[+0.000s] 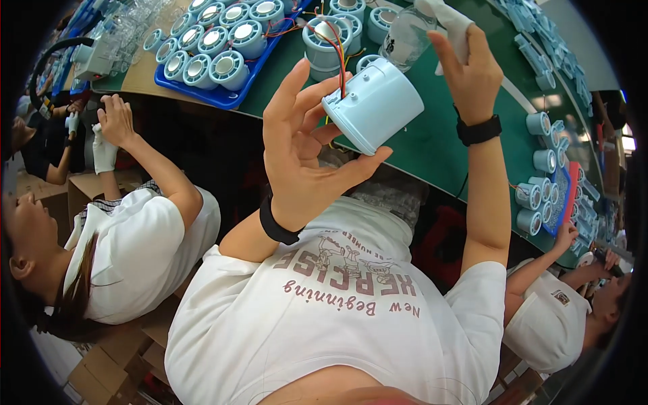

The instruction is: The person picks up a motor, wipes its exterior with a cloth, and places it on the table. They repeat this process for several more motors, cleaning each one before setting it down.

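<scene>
My left hand [304, 152] grips a light blue plastic cylinder housing [386, 102] between thumb and fingers, tilted on its side above the table edge. Red, yellow and dark wires [339, 57] rise from the housing by my fingertips. A white cloth [453, 25] is pinched in my right hand [476, 75], which is raised to the right of the housing. Beside the cloth stands a clear bottle [410, 39], its top partly covered by the cloth. More light blue motor housings [322, 57] stand just behind my left hand.
A blue tray [226, 101] full of similar housings lies on the green table [432, 145], far left. More blue parts [540, 125] and another tray line the right side. Co-workers sit close on both sides; one at left has a gloved hand [104, 152].
</scene>
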`<state>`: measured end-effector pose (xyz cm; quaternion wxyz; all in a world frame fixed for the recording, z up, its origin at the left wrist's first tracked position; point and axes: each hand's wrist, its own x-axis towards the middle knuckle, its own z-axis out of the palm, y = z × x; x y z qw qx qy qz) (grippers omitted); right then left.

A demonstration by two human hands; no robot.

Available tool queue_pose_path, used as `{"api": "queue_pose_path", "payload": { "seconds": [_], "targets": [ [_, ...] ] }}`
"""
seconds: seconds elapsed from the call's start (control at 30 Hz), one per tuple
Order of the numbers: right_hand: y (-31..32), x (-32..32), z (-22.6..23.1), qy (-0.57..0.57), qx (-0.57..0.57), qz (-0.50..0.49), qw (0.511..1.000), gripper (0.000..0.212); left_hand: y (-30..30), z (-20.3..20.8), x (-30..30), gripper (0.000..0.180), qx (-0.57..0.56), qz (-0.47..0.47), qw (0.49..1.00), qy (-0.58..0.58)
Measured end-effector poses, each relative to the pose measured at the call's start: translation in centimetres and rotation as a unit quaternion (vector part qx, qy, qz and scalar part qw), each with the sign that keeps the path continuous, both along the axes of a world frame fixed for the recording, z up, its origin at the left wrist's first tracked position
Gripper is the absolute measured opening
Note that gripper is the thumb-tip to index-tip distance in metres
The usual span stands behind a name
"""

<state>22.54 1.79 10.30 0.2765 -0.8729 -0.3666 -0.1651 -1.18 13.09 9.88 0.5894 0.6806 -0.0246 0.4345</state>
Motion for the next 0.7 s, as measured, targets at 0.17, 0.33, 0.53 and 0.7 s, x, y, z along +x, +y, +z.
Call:
{"api": "queue_pose_path", "payload": {
  "seconds": [0.17,0.33,0.53,0.7],
  "targets": [
    [-2.3,-7.7,3.7,-0.037,0.214,0.115,0.969,0.021,0.2,0.4,-0.3,0.098,0.037,0.011,0.999,0.037],
    [-4.7,-12.6,4.6,0.021,0.122,0.362,0.924,0.026,-0.1,0.8,-0.5,0.093,0.039,-0.021,0.995,0.093],
    [-6.1,-12.3,4.8,-0.025,-0.008,0.269,0.963,0.047,-0.4,0.7,-0.1,0.093,0.064,-0.031,0.993,0.092],
    [-6.1,-12.8,4.4,-0.051,-0.037,0.321,0.945,0.042,-0.5,0.7,0.2,0.094,0.064,-0.061,0.99,0.113]
  ]
}}
